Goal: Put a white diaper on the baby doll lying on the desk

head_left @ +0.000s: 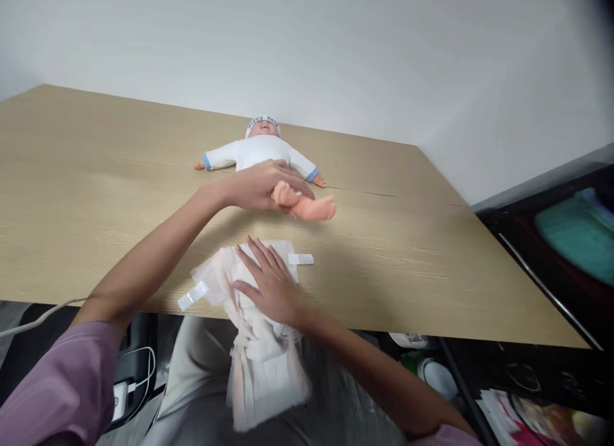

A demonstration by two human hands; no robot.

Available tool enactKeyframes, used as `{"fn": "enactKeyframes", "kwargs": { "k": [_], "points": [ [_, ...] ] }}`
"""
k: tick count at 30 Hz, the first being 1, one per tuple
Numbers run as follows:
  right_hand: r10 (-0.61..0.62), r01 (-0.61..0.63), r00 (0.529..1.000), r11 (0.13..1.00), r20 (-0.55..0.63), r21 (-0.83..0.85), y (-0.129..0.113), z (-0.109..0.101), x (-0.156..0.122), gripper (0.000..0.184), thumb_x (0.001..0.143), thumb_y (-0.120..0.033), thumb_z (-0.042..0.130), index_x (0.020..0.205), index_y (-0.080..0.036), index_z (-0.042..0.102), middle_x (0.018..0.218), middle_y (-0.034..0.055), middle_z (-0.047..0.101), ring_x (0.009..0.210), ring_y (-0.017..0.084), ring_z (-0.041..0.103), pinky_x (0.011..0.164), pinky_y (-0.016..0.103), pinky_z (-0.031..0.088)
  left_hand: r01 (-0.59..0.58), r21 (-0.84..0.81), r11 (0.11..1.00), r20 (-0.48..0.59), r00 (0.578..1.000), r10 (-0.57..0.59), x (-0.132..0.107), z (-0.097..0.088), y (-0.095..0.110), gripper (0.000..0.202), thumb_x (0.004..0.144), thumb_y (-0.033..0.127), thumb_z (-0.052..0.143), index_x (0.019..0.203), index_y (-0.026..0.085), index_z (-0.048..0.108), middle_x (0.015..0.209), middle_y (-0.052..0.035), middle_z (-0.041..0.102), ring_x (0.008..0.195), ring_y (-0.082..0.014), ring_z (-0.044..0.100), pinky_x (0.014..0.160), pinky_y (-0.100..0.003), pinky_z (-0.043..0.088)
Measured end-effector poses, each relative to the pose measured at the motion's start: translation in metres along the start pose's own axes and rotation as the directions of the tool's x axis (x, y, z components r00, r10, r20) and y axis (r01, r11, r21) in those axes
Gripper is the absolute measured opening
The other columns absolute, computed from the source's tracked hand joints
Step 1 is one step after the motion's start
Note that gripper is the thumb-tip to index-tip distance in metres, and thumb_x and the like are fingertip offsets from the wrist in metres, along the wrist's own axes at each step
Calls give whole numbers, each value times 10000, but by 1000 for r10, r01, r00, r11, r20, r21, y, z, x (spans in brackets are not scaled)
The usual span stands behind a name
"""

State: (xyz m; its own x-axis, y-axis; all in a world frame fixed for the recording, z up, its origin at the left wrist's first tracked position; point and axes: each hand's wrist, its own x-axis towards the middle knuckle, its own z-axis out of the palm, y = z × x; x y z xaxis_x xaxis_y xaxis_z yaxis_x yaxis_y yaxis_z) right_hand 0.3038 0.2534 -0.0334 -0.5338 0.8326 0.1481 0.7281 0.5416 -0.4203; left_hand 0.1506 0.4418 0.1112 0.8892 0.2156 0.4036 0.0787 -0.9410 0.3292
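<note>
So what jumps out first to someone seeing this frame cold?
A baby doll in a white suit and cap lies on its back at the far middle of the wooden table, with the left hand gripping its bare legs. Nearer, the right hand lies flat on an open white diaper that hangs over the table's near edge.

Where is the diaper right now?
Head view, centre: the diaper drapes over the near edge of the table under the right hand, near the doll.
</note>
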Motion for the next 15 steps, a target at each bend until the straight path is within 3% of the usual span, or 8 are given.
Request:
{"fn": "enactKeyframes", "kwargs": {
  "k": [3, 6, 9, 11, 15],
  "points": [
    [-1, 1, 1000, 1000, -13, -23, 20, 0, 32, 786, 1189, -654, 518, 1848, -251, 370, 1928, 159, 298, 1824, 322, 216, 1479, 619, 231, 95, -65, 993, -109, 989, -102, 3, -19, -1, 398, 1016, 402, 816, 1401, 300, 810, 1340, -30, 854, 1257, -298, 769, 1113, -444, 563],
    [12, -13, 1000, 999, -20, -50, 47, -1, 74, 798, 1193, -663, 498, 1829, -190, 405, 1917, 187, 316, 1818, 344, 226, 1482, 611, 206, 142, -122, 982, -149, 976, -159, 4, -31, 0, 467, 1000, 451, 871, 1416, 250, 802, 1371, -61, 843, 1274, -327, 768, 1112, -474, 587],
    [44, -45, 999, 997, -13, -62, 78, -5, 123, 792, 1185, -626, 560, 1815, -166, 424, 1903, 202, 341, 1802, 382, 257, 1474, 623, 205, 144, -150, 978, -185, 968, -171, 5, -40, 0, 455, 983, 432, 901, 1386, 239, 816, 1349, -51, 846, 1242, -321, 777, 1130, -495, 586],
    [71, -72, 997, 996, -23, -45, 99, -10, 156, 779, 1173, -570, 626, 1804, -154, 435, 1897, 207, 351, 1793, 407, 258, 1465, 636, 213, 118, -165, 979, -218, 964, -153, 5, -44, -1, 428, 988, 386, 898, 1384, 241, 826, 1341, -37, 847, 1230, -294, 777, 1120, -456, 586],
    [41, -29, 992, 994, -121, 103, 126, -27, 208, 592, 1152, -420, 708, 1665, -145, 600, 1760, 188, 559, 1690, 412, 422, 1437, 644, 280, 107, -181, 978, -245, 958, -150, 3, -49, -3, 429, 1019, 471, 868, 1379, 242, 821, 1378, -25, 832, 1301, -286, 772, 1148, -418, 595]
  ]
}}
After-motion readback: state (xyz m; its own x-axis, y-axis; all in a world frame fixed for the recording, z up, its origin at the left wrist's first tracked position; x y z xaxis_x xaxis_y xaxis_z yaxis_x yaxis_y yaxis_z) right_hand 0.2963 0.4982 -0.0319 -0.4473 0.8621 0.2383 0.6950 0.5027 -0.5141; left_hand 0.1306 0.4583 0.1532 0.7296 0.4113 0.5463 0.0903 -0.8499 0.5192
